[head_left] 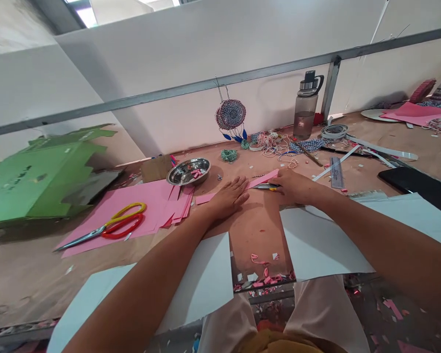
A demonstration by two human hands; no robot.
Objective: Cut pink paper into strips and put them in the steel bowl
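A narrow pink paper strip (262, 180) lies across the brown work surface. My left hand (228, 198) presses flat on it, fingers stretched out and together. At the strip's right end, my right hand (292, 186) is closed, with the paper between thumb and fingers. Just under the strip, touching or close to the right fingertips, is a slim grey tool with a yellow part (267, 187); its kind is partly hidden. Left of my hands, a steel bowl (176, 175) holds small pink pieces. Beside it are stacked pink sheets (150, 196) with red-and-yellow-handled scissors (110, 228) on top.
White sheets (323, 245) lie under both forearms. Farther back stand a water bottle (304, 113) and a round woven hanging (231, 115), near tangled cord (274, 144). A ruler (336, 172), a tape roll (334, 131) and a black phone (419, 184) lie right; green card (40, 176) left.
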